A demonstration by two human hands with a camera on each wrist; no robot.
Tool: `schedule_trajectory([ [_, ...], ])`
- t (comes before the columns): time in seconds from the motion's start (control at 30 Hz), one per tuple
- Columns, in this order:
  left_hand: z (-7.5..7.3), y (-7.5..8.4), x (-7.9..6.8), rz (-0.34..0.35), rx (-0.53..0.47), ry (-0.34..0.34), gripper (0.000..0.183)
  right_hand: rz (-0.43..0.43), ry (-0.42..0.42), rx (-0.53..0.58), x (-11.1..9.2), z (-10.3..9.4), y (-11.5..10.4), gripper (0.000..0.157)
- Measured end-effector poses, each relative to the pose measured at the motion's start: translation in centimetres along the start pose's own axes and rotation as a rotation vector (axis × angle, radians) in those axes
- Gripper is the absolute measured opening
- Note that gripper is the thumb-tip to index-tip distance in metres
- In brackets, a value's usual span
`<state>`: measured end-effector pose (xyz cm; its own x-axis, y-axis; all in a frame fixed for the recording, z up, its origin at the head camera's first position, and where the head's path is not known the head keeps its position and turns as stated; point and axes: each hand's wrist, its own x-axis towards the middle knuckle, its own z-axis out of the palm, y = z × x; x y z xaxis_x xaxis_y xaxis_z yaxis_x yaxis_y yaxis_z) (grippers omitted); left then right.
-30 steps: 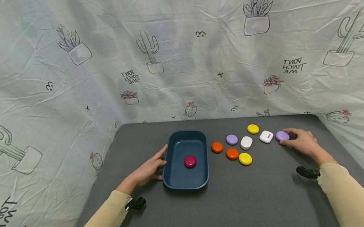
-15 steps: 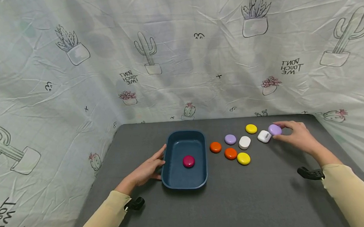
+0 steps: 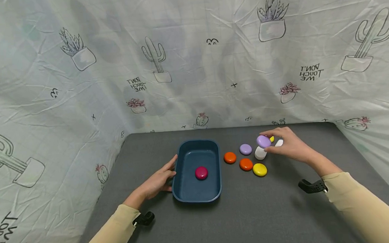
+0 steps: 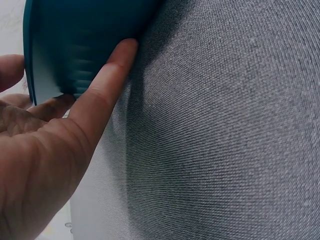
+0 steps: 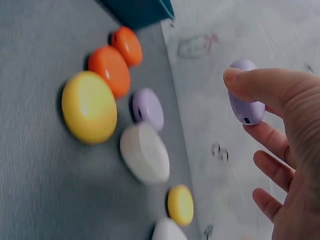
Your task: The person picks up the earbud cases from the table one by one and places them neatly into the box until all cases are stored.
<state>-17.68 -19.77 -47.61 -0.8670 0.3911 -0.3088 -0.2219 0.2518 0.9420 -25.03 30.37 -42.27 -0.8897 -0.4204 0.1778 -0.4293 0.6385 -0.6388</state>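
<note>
In the head view, my left hand (image 3: 156, 182) rests against the left side of a dark blue rectangular bin (image 3: 179, 195), its fingers fairly straight. The left wrist view shows my thumb (image 4: 102, 92) along the bin's outer wall. A dark pink disc (image 3: 201, 173) lies inside the bin. Over at the right, my right hand (image 3: 289, 146) pinches a glossy purple disc (image 3: 263, 141) between thumb and fingers, held above the table. A small dark slot marks that disc's edge in the right wrist view, where the other fingers are spread loosely.
Two orange discs (image 3: 230, 157), a second purple disc (image 3: 245, 149), a yellow disc (image 3: 259, 170) and a thick white piece (image 3: 260, 153) lie right of the bin. Another yellow disc (image 5: 180, 205) and a white squarish piece (image 3: 279, 143) are partly hidden behind my right hand.
My right hand has lifted the purple disc off the table and carried it left, over the white pieces. My left hand and the bin stay in place.
</note>
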Motion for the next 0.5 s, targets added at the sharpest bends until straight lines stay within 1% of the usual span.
schedule_trajectory([
  [0.07,0.0,0.0,0.0,0.005,-0.002,-0.006,0.067,-0.011,-0.026,0.008,0.5,0.6,-0.6,0.056],
  [0.27,-0.1,-0.2,0.1,0.01,-0.004,-0.007,0.067,-0.081,-0.078,0.024,2.2,2.1,-2.6,0.055],
  [0.5,-0.2,-0.3,0.1,0.01,-0.011,-0.011,0.067,-0.138,-0.134,0.05,4.4,4.3,-5.5,0.054],
])
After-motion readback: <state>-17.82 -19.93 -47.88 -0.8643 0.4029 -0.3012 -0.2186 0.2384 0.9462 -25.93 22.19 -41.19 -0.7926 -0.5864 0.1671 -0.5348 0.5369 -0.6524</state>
